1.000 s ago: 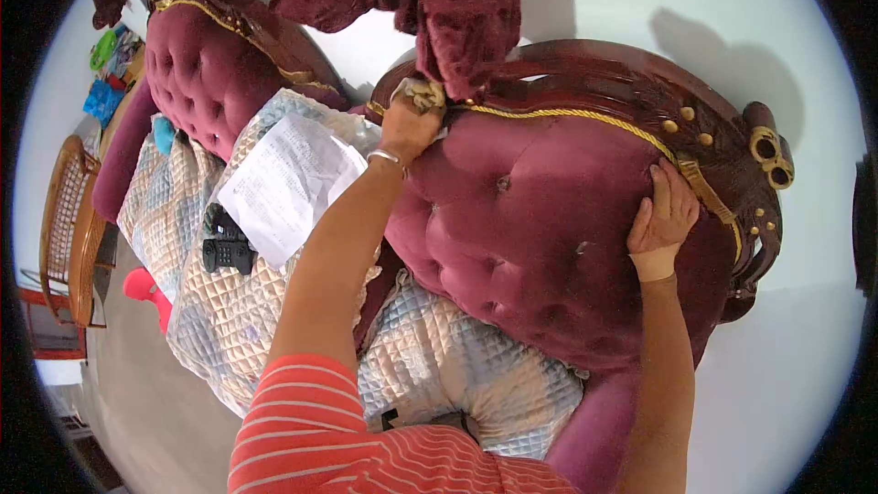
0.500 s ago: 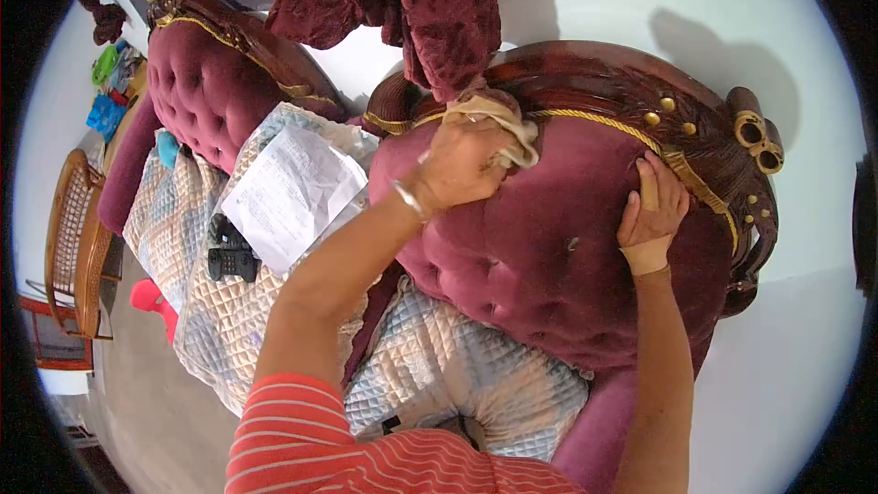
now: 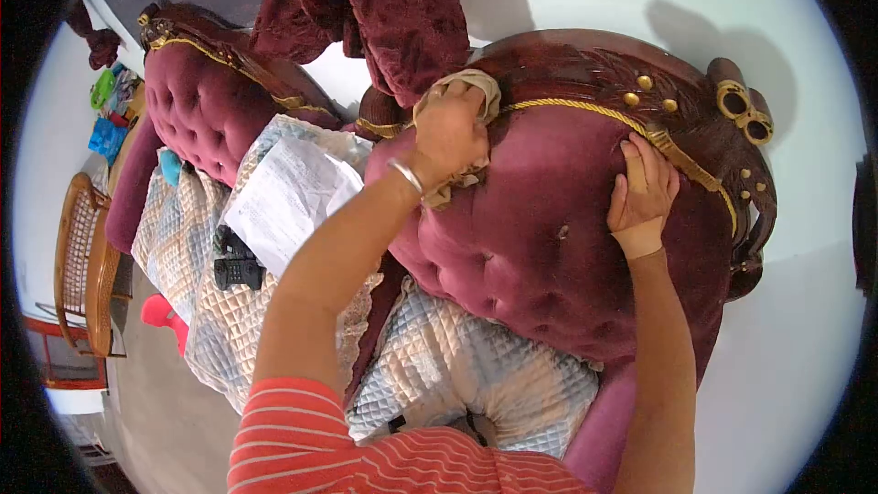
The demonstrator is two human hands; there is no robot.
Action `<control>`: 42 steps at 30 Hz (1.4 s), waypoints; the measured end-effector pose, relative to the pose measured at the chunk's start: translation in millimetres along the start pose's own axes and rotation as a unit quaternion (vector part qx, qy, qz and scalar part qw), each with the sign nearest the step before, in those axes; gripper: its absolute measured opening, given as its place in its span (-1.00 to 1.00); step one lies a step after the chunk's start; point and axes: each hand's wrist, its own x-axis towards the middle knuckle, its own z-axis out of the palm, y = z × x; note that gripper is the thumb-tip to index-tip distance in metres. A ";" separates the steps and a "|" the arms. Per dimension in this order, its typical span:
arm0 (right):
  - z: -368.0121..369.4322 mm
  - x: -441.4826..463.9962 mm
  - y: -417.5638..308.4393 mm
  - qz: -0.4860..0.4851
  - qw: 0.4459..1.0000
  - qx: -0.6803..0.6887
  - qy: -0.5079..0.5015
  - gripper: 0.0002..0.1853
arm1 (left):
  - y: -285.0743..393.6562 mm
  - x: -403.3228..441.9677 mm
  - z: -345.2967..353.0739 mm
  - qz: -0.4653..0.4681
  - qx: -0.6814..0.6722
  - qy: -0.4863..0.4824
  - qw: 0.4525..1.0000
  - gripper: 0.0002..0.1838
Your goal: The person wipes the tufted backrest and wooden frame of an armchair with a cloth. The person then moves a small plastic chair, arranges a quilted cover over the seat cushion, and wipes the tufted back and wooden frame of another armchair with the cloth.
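My left hand (image 3: pixel 450 135), with a silver bangle at its wrist, is closed around a beige cloth (image 3: pixel 487 91). It presses the cloth against the upper left part of a tufted burgundy sofa back (image 3: pixel 530 192), just below the yellow braided cord (image 3: pixel 585 104). Part of the cloth hangs out under the palm. My right hand (image 3: pixel 644 192) lies flat on the right side of the same sofa back, fingers stretched toward the carved dark wood frame (image 3: pixel 585 59), holding nothing.
A dark red plush cover (image 3: pixel 402 18) hangs above my left hand. Quilted covers (image 3: pixel 430 357) lie on the seats, with papers (image 3: pixel 288 192) and a black telephone (image 3: pixel 238 270). A second tufted sofa back (image 3: pixel 187 101) and a wicker-backed wooden chair (image 3: pixel 87 265) stand at left.
My left hand has slid left with the cloth, which now bunches both above and below the hand. My right hand keeps its place on the sofa back. The view has shifted slightly.
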 end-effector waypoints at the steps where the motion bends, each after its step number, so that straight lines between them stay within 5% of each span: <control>1: 1.3 -0.7 0.8 0.000 1.000 0.001 -0.002 -0.56 | -4.1 9.7 -5.7 0.008 -0.029 -0.008 1.000 -0.53; 3: 1.3 1.5 4.1 0.003 1.000 -0.004 -0.002 -0.56 | 27.9 19.0 -29.8 -0.062 -0.108 0.031 0.992 -0.69; 4: 0.0 1.7 2.3 0.008 1.000 -0.007 -0.005 -0.56 | 42.8 24.3 -46.1 -0.062 -0.266 -0.007 0.962 -0.66; 6: 1.9 0.3 3.0 0.011 1.000 -0.004 -0.005 -0.57 | 57.0 30.9 -67.0 -0.064 -0.553 -0.080 0.827 -0.59; 7: 3.7 -0.5 4.3 0.012 1.000 0.000 -0.001 -0.57 | 62.8 33.1 -56.1 -0.013 -0.517 -0.022 0.855 -0.73; 10: 1.6 0.9 2.3 0.009 1.000 0.001 -0.003 -0.57 | 76.0 32.0 -16.7 0.057 -0.311 -0.045 0.948 -0.89; 11: 0.0 0.8 2.2 0.011 1.000 -0.002 -0.007 -0.56 | 84.3 36.7 -4.2 0.127 -0.266 -0.042 0.955 -0.85; 14: -0.4 0.5 3.0 0.014 1.000 0.013 -0.002 -0.56 | 107.4 46.6 8.7 0.117 -0.153 0.059 0.979 -0.76; 19: 0.8 0.4 5.3 0.014 1.000 0.024 0.011 -0.55 | 103.4 38.3 13.8 0.125 -0.159 -0.021 0.979 -0.50; 22: 0.2 0.9 3.5 0.019 1.000 0.003 -0.005 -0.55 | 100.8 53.3 -1.7 0.153 -0.097 -0.190 0.965 -0.52; 28: -0.4 3.3 -0.3 -0.004 1.000 0.003 0.001 -0.57 | 78.8 56.3 6.5 0.055 -0.216 -0.049 0.974 -0.59; 32: -0.4 -2.4 0.0 -0.009 1.000 -0.005 -0.005 -0.58 | 67.6 50.5 18.6 0.009 -0.175 -0.032 0.984 -0.60; 35: -2.5 1.3 1.6 -0.012 1.000 -0.002 0.003 -0.58 | 33.3 40.2 14.3 -0.131 -0.309 -0.173 0.926 -0.48; 37: -2.3 3.7 1.0 -0.014 1.000 -0.002 0.011 -0.58 | -28.1 18.9 33.6 -0.209 -0.351 -0.164 0.898 -0.45; 40: -1.1 -1.1 0.2 -0.010 1.000 -0.005 0.008 -0.58 | -29.2 13.9 51.3 -0.105 -0.169 -0.101 0.975 -0.45; 42: -0.8 1.7 0.8 -0.004 1.000 0.002 0.005 -0.58 | -10.5 13.5 36.8 -0.173 -0.197 -0.102 0.960 -0.47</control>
